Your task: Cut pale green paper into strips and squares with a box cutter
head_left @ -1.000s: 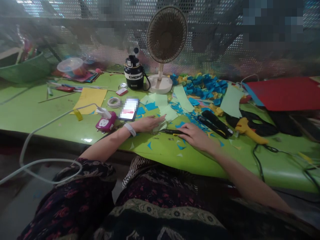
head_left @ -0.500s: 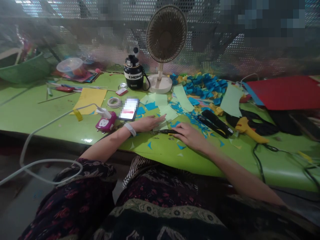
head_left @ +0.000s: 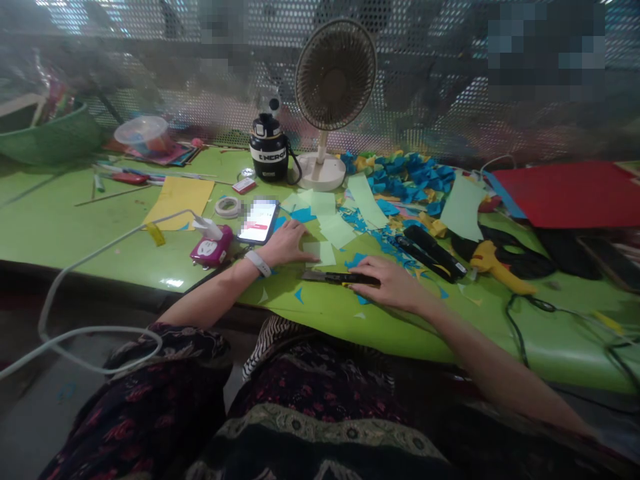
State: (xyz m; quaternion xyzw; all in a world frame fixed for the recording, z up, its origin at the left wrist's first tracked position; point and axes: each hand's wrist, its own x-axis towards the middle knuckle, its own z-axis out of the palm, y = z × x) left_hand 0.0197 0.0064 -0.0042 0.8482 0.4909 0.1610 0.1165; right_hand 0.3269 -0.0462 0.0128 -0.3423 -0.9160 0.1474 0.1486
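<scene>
My left hand (head_left: 285, 244) lies flat and open on the green table (head_left: 100, 233), just right of a phone (head_left: 259, 221) with a blurred screen. A small pale green paper piece (head_left: 318, 253) lies beside its fingers. My right hand (head_left: 393, 283) is closed around the end of a black and yellow utility knife (head_left: 340, 278), which points left along the tabletop. Small blue paper scraps (head_left: 363, 263) are scattered around both hands, and pale green paper strips (head_left: 335, 230) lie just ahead of them.
A heap of blue and yellow folded paper (head_left: 405, 177) lies behind the strips. A desk fan (head_left: 333, 87) and black flask (head_left: 269, 148) stand at the back. To the right are a yellow glue gun (head_left: 493, 263) and black scissors (head_left: 517, 263). A white cable (head_left: 100, 263) crosses the table edge.
My left hand has slid left, away from the pale green strips. The small pale green piece now shows beside it, and more of the knife shows to the left of my right hand.
</scene>
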